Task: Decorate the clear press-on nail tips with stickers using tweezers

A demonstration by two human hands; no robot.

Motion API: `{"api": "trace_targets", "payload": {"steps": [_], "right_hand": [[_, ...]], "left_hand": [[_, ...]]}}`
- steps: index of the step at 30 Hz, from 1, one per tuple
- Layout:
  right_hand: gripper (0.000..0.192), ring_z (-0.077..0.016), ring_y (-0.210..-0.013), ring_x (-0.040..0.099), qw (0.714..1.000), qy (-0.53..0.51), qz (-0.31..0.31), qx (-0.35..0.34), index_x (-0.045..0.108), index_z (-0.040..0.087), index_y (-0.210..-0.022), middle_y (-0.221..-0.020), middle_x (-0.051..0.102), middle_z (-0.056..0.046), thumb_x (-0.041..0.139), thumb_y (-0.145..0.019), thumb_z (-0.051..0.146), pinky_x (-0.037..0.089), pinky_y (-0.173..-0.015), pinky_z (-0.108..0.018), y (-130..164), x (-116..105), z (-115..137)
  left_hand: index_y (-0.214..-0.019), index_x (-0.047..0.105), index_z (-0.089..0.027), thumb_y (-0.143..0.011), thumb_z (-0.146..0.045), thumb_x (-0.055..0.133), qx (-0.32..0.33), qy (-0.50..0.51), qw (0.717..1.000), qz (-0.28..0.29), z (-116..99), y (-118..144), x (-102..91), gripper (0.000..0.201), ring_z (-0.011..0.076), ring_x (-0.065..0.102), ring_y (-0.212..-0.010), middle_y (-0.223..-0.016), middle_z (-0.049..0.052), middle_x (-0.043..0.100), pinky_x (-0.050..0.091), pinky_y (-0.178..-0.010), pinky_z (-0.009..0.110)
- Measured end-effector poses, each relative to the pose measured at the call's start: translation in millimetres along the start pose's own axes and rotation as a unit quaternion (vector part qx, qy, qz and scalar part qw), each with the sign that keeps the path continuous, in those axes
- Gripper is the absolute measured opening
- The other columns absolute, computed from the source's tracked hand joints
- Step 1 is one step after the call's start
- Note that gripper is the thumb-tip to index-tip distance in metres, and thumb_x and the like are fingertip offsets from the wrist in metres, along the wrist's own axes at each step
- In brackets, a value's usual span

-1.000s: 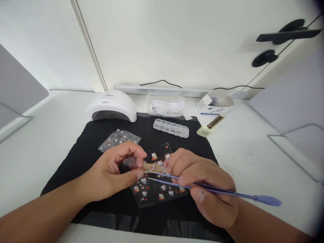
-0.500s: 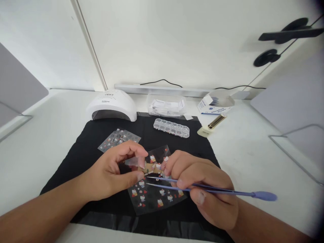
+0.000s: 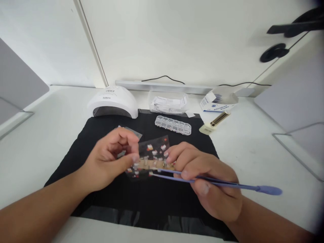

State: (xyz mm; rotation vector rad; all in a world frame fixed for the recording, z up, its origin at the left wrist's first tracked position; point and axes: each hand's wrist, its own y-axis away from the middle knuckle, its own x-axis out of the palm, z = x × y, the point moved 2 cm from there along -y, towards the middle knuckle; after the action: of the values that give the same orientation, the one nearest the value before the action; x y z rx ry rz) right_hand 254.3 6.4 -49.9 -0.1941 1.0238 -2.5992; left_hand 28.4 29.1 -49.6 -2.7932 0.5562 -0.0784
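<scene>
- Step in hand, as judged: fine tweezer work at a tan strip (image 3: 150, 164) bearing small pieces, too blurred to identify.
- Strip sits between both hands, over the black mat (image 3: 141, 206), nearer the near edge of the desk (image 3: 235, 145) than the far. Sticker sheet (image 3: 159, 144) shows behind it; contact unclear.
- Right hand (image 3: 215, 168): fingers closed on blue tweezers (image 3: 243, 186), tips slightly parted, nothing visible between them.
- Left hand (image 3: 108, 162): fingers curled, thumb at strip's left end; cannot tell whether it grips.
- Strip's long axis: left to right, roughly along the desk's near edge.
- Tweezers point toward the desk's left edge, tips slightly farther out than the rounded end.
- Next move probably calls for a steadied strip and careful tip alignment.
</scene>
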Motion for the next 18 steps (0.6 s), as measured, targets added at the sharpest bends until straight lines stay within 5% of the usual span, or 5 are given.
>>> {"api": "trace_targets", "payload": {"steps": [5, 18], "right_hand": [[0.017, -0.0243, -0.082, 0.061, 0.992, -0.042, -0.118, 0.029, 0.075, 0.023, -0.092, -0.070, 0.065, -0.005, 0.059, -0.092, 0.028, 0.051, -0.086, -0.047, -3, -12, -2], [0.015, -0.0246, -0.080, 0.060, 0.991, -0.051, -0.114, 0.052, 0.075, 0.025, -0.090, -0.068, 0.066, -0.004, 0.061, -0.091, 0.031, 0.052, -0.082, -0.047, -1, -11, -4]], "left_hand": [[-0.093, 0.069, -0.023, -0.076, -0.012, 0.079, 0.036, 0.061, 0.986, -0.152, -3, -10, -16.0, 0.023, 0.0075, 0.054, -0.052, -0.070, -0.003, 0.065, 0.045, -0.048, 0.017], [-0.095, 0.072, -0.023, -0.075, -0.014, 0.078, 0.016, 0.076, 0.983, -0.168, 1, -12, -14.0, 0.023, 0.0091, 0.054, -0.051, -0.067, -0.002, 0.065, 0.044, -0.047, 0.020]]}}
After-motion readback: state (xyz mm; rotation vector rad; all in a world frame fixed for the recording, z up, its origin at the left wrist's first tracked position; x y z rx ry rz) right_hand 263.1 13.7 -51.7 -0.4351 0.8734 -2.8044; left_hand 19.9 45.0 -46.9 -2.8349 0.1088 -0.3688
